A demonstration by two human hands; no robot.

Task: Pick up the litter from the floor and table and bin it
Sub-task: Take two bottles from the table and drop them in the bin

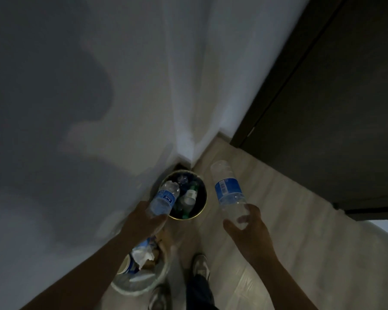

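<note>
In a corner of the floor [278,198] stands the bin [204,199], bottles inside. The right bottle [230,191], clear and blue-labelled, points away just right of it, gripped by the right hand [249,231]. The left bottle [164,199] slants over the near rim, the left hand [143,220] curled round it. It likely drops first.

Two white walls [76,52] are joined at a corner [184,142]; large shadows are cast across the left one. A pale plank floor [289,220] is laid. A dark door [334,108] is set at right. The room is dimly lit.
</note>
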